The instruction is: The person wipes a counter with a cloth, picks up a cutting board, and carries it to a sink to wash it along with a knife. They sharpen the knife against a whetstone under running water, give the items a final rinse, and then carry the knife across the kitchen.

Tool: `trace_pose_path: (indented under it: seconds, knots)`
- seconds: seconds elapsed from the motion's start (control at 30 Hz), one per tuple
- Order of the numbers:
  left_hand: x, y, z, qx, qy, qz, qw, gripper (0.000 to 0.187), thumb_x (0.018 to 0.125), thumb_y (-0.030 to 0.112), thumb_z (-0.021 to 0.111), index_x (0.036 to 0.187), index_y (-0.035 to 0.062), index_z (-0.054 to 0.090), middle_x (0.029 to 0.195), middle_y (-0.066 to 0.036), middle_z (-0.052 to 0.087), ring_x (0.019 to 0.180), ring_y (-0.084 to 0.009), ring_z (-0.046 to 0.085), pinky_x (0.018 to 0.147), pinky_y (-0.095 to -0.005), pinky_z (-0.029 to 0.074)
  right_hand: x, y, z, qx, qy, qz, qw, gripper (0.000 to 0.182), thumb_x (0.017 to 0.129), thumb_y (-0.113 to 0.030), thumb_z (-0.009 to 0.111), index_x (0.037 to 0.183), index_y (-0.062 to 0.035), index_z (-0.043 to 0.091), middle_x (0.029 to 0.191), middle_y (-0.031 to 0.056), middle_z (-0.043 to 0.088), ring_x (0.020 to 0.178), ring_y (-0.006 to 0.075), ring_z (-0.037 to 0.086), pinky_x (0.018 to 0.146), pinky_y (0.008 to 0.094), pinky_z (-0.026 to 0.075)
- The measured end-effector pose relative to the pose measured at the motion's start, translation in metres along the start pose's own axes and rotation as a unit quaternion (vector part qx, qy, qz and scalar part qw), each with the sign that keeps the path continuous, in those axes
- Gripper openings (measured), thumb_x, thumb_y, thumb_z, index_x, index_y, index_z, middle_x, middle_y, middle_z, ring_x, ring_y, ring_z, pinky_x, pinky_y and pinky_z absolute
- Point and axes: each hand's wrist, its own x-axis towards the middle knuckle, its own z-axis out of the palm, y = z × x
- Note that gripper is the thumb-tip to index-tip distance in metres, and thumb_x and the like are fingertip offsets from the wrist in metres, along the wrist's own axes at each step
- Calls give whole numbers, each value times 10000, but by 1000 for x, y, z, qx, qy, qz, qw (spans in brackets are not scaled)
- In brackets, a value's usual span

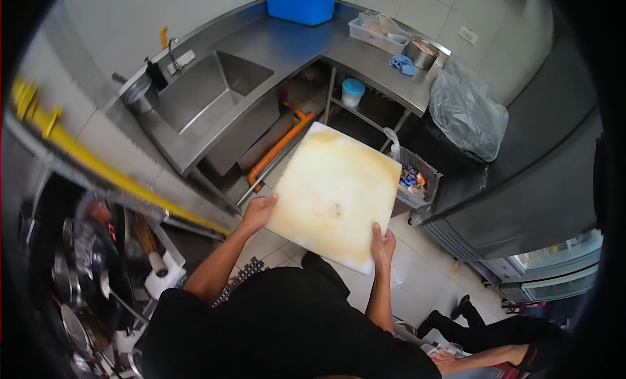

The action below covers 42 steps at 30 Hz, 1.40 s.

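A large, thick white cutting board point(339, 190) with yellowish stains is held out in front of my body, above the tiled floor. My left hand point(259, 211) grips its left edge, with the thumb on the upper face. On the right edge near the lower corner, my right hand point(383, 244) holds it the same way. The fingers beneath the board are hidden on both sides. Beyond the board stands a steel counter point(293, 43) with a sink basin point(215, 86).
A blue bin point(300, 4) stands on the counter. An orange pipe point(280, 151) runs below the sink. To the right are a trash bin point(417, 177) and a grey fridge point(521, 190). Woks point(98, 268) sit at left. A co-worker's arm point(482, 359) shows at lower right.
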Motion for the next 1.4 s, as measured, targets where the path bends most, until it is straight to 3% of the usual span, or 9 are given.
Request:
trace_pose_path:
  seconds: [0.17,0.23,0.3,0.33,0.4,0.87,1.17,1.23,1.4]
  knots:
    - [71,17,-8,-11,54,15,998,494,943,412,453,912,-40,651,770,-101,659,705,-164,600,682,-311,465,106,-41,49,-3,-61,-35,998,467,860,-378,618,903,87,599,829,145,653,748,155,583,703,316,467]
    - [125,37,-37,41,101,202,973,472,961,378,443,955,-49,643,803,-93,669,740,-151,614,691,-297,470,155,-77,91,-21,-53,-214,975,456,865,-369,609,918,84,603,813,135,656,746,153,592,688,325,471]
    - [159,33,-34,-128,38,108,985,450,962,356,457,954,-56,639,821,-90,670,727,-134,620,663,-272,476,197,-109,97,-163,-69,-275,945,431,879,-347,600,943,80,606,810,128,667,747,151,606,665,312,477]
    - [170,38,-32,-209,20,55,976,440,963,345,464,954,-60,637,831,-88,671,721,-126,624,649,-259,479,209,-132,108,-48,-152,-124,979,418,882,-332,602,935,83,612,819,131,669,751,144,609,667,293,478]
    - [234,12,-23,-178,149,78,970,476,952,382,480,928,-69,633,802,-59,657,663,-94,589,617,-242,474,266,-160,146,-60,-128,-246,959,402,864,-309,635,949,83,605,833,126,667,740,117,602,664,270,476]
    - [337,79,-80,-202,323,-135,914,623,914,428,515,1081,-172,540,1036,-185,628,857,-234,620,778,-350,476,473,-211,360,-63,-424,-124,895,581,865,-416,576,1131,99,543,945,177,656,831,210,639,732,322,489]
    - [436,65,-116,-125,304,-144,934,647,902,530,455,1172,-57,501,1050,-154,599,852,-288,613,616,-406,520,418,-87,219,-75,-268,-230,933,138,848,-135,560,930,-26,584,705,87,590,649,190,567,626,324,462]
    - [494,4,-158,-252,162,-100,949,610,861,458,580,1301,65,427,1233,-133,529,1072,-289,546,858,-455,478,391,-42,153,-97,-333,-143,927,117,845,-102,542,924,-42,603,703,84,587,646,162,563,614,300,462]
    - [530,17,-155,-74,88,-87,990,570,861,417,579,1291,69,437,1217,-130,535,1046,-277,552,828,-434,479,291,40,-8,-250,-184,45,950,78,757,-63,544,809,-19,583,828,153,627,770,283,618,669,395,485]
